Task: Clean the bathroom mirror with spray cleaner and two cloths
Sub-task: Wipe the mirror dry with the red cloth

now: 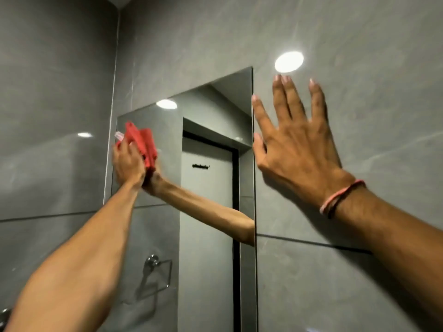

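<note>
The tall frameless mirror (206,212) hangs on the grey tiled wall. My left hand (127,161) presses a red cloth (141,140) against the glass near the mirror's upper left corner. My right hand (294,144) lies flat with fingers spread on the wall tile just right of the mirror's upper right edge; its thumb touches the mirror's edge. A pink band circles the right wrist. No spray bottle and no second cloth is in view.
The mirror reflects my left forearm, a grey door with a dark frame (208,212) and a chrome towel ring (155,274). Glossy grey tiles (359,271) surround the mirror; a side wall (52,116) meets it at the left corner.
</note>
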The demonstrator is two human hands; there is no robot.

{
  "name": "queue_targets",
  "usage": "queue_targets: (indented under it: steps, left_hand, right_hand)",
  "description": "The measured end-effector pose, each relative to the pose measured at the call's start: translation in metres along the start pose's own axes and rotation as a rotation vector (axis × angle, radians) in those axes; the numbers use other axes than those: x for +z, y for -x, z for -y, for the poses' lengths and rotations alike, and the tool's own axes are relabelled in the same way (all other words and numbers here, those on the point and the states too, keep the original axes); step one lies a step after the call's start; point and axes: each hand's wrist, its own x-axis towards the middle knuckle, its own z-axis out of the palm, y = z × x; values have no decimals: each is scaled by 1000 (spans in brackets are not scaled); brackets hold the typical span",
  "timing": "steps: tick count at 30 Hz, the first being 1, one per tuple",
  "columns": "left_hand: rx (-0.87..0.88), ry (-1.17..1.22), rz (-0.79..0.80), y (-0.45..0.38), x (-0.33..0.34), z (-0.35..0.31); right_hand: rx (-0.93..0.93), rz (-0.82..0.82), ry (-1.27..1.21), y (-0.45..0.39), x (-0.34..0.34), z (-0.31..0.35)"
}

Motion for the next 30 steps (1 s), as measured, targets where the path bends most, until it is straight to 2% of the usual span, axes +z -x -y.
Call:
queue_targets:
  steps: [3, 7, 10, 12, 16, 18, 20, 24, 27, 30]
  left_hand:
    - [-161, 2, -38, 67, -34, 90]
    - [-512, -75, -29, 242, -85, 175]
    - [-755, -75, -33, 347, -103, 179]
    - [-818, 15, 5, 374, -100, 152]
    - [-599, 207, -86, 358, -66, 71]
    - [-355, 276, -52, 332, -50, 19]
    - [-48, 288, 55, 300, -29, -46]
    - [412, 157, 190, 234, 13, -159]
    - [546, 79, 158, 162, 30, -200]
    - [504, 113, 143, 101, 30, -170]
  right_hand:
    - [4, -9, -9, 1, -6, -3]
    - [-6, -20, -84, 8, -8, 1]
    - [11, -28, -133, 9, -6, -2]
    - [2, -18, -144, 7, -9, -5]
    - [-31, 26, -109, -2, -17, -11]
    - [-73, 58, -86, -5, -22, -17]
    - [-136, 67, -51, -9, -27, -31]
    - [-243, 53, -39, -12, -28, -48]
    - [-237, 49, -41, -12, -27, -49]
    - [-223, 47, -58, -7, -25, -47]
